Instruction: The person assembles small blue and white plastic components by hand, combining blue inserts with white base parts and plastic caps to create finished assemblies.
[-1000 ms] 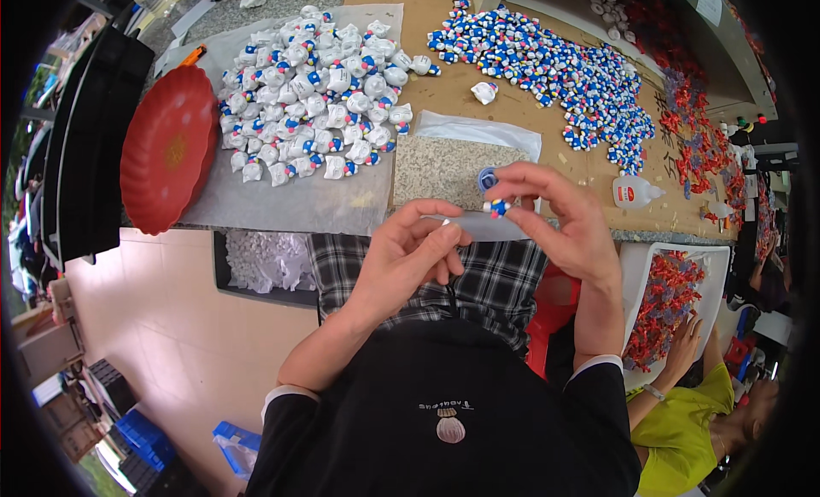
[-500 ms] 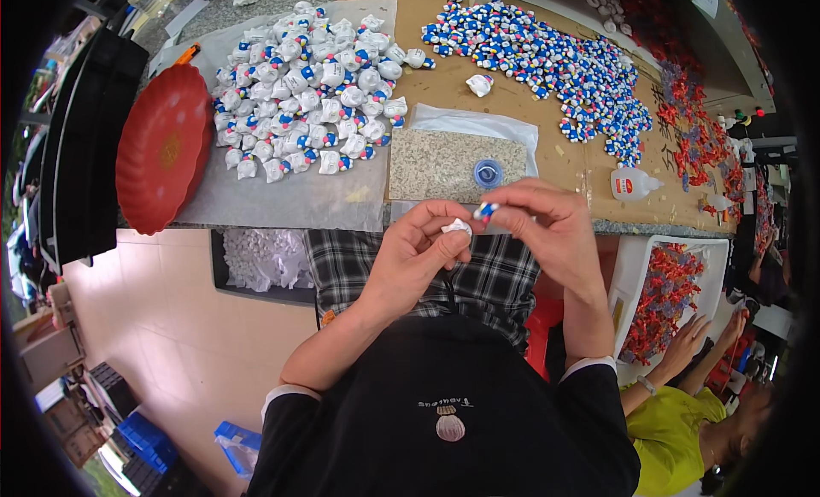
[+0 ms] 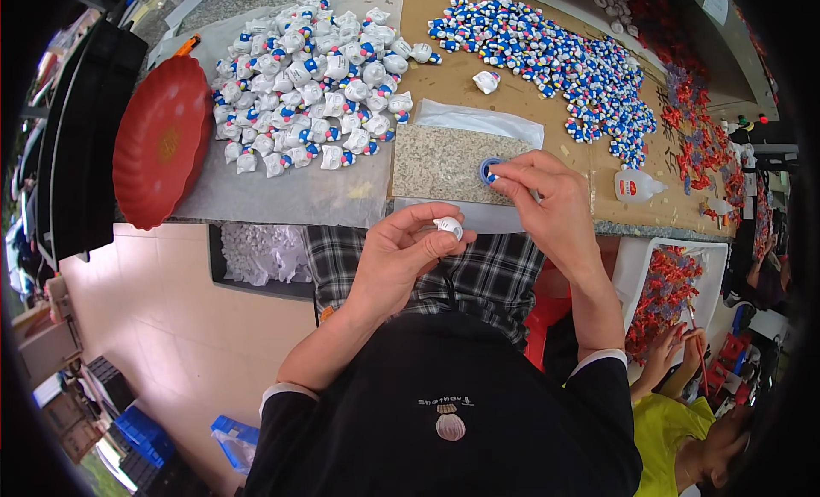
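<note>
My left hand (image 3: 400, 256) is closed around a small white rounded piece (image 3: 448, 227), held just in front of the table edge. My right hand (image 3: 547, 196) reaches over the speckled stone slab (image 3: 436, 162), its fingertips pinching a tiny blue and white piece at a small blue round cap (image 3: 488, 169) on the slab. Beyond the slab lies a heap of white and blue figures (image 3: 301, 87) on a grey sheet (image 3: 282, 189). A spread of small blue, white and red pieces (image 3: 555, 57) covers the brown tabletop at the back right.
A red scalloped plate (image 3: 162, 142) sits at the table's left end beside stacked black trays (image 3: 77, 147). A white glue bottle (image 3: 636, 186) lies right of my right hand. A tray of red pieces (image 3: 666, 283) and another person in yellow (image 3: 683, 429) are at lower right.
My hands have moved apart. The right hand went forward from the left hand to the blue cap on the slab, while the left hand stayed near the table edge with the white piece.
</note>
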